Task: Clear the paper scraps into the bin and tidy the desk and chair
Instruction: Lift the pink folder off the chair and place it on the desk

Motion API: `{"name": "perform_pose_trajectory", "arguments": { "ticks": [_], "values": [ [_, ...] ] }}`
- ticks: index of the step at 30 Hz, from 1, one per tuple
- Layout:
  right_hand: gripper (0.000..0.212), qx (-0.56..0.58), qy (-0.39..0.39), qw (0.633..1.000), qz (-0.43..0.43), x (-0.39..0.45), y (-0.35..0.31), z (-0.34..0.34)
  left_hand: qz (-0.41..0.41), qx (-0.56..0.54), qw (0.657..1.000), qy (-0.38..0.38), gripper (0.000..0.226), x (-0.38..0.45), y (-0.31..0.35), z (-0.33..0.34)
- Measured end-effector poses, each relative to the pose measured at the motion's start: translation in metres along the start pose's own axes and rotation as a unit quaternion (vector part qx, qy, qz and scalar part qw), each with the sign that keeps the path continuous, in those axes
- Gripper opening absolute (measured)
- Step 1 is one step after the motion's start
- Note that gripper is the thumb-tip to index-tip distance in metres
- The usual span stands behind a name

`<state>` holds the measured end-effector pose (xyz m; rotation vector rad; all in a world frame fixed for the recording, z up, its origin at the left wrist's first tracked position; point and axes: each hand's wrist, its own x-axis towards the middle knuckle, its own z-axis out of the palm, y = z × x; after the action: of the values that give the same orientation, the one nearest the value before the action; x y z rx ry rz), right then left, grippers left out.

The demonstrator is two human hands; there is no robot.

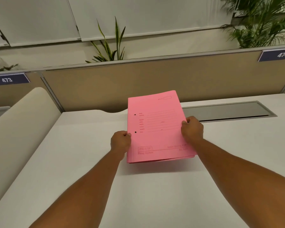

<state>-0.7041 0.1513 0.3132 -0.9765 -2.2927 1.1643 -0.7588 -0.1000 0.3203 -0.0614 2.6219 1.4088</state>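
Observation:
A pink file folder (156, 127) with two punched holes and printed lines hovers just above the white desk (82, 162), its near edge lifted and casting a shadow. My left hand (120, 143) grips the folder's left edge. My right hand (192, 129) grips its right edge, thumb on top. No paper scraps, bin or chair show in the head view.
A grey cable tray lid (229, 111) is set into the desk behind the folder. A tan partition (138, 83) with labels 473 and 474 runs along the back, plants behind it. A cream curved divider (18, 122) borders the desk's left side.

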Motion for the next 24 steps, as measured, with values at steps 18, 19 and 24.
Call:
{"name": "perform_pose_trajectory", "arguments": {
  "ticks": [18,19,24],
  "values": [
    [0.009,-0.06,-0.027,0.998,0.024,0.05,0.007,0.073,-0.04,0.099,0.994,0.037,0.029,0.066,-0.017,0.02],
    [0.009,-0.065,-0.03,0.997,0.024,0.051,0.008,0.075,-0.043,0.104,0.993,0.036,0.029,0.067,-0.019,0.021],
    [0.008,-0.078,-0.032,0.996,0.03,0.054,0.012,0.083,-0.038,0.119,0.991,0.044,0.028,0.073,-0.026,0.024]
  ]
}}
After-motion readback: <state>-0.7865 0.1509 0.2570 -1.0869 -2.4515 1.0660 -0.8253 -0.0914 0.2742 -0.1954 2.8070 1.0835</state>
